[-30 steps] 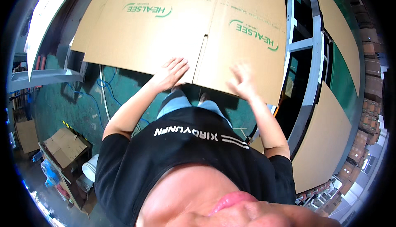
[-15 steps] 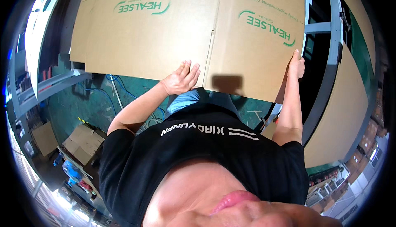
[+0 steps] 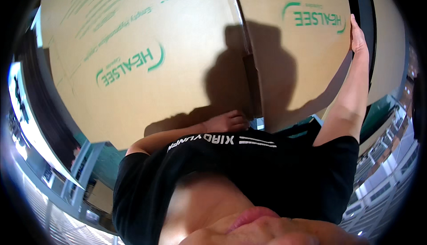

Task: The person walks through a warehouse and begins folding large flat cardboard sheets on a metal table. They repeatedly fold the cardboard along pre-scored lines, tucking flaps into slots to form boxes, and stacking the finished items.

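A large flattened cardboard carton (image 3: 178, 80) with green print spreads in front of me, tilted up close to my chest. A dark gap runs down between its wide left panel and its narrower right panel (image 3: 307, 62). My left hand (image 3: 229, 121) is low at the near edge beside that gap, its fingers curled against the cardboard. Out at the far right, my right hand (image 3: 358, 36) holds the carton's side edge, fingers pointing away along it; part of its grip is hidden behind the board. A shadow falls across both panels.
A brown board (image 3: 387, 44) stands beyond a dark frame on the right. Grey metal rails (image 3: 84, 165) and a pale curved panel (image 3: 26, 107) are on the left. Green floor (image 3: 109, 160) shows below the carton's left corner.
The carton has come up and nearer, filling more of the view. My left hand has drawn in toward my chest with its fingers curling. My right hand has moved farther out and right along the edge.
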`<move>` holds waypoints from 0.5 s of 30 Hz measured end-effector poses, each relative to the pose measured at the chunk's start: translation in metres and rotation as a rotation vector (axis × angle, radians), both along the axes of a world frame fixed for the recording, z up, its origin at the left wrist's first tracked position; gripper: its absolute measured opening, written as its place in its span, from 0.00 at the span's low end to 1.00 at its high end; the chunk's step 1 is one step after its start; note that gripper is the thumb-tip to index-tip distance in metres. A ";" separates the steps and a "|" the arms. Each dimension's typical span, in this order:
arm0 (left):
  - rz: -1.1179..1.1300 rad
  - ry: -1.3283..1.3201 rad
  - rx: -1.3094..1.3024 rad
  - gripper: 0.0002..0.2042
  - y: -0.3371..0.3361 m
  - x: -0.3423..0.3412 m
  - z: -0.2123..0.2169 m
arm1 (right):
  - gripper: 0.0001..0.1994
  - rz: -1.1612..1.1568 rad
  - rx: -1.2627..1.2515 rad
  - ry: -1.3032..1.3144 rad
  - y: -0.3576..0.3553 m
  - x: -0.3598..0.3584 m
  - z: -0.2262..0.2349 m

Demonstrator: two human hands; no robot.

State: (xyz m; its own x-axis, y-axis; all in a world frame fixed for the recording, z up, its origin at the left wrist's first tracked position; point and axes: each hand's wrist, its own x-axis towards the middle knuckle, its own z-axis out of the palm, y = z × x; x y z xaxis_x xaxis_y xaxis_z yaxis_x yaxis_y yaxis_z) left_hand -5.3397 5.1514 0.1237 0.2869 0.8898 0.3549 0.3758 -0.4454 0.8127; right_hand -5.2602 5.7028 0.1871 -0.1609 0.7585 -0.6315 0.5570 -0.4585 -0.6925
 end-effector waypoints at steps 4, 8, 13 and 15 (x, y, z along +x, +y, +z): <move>-0.029 -0.385 -0.334 0.19 -0.002 -0.010 -0.010 | 0.28 -0.077 0.352 -0.214 -0.029 -0.015 -0.017; -0.059 -0.534 -0.562 0.20 0.004 -0.017 -0.021 | 0.33 0.076 0.757 -0.661 -0.035 -0.013 -0.028; 0.004 -0.531 -0.725 0.20 0.004 -0.016 -0.005 | 0.33 0.137 0.753 -0.822 -0.036 -0.010 -0.043; 0.079 -0.423 -0.661 0.20 0.002 -0.007 0.008 | 0.33 0.118 0.712 -0.797 -0.049 -0.026 -0.033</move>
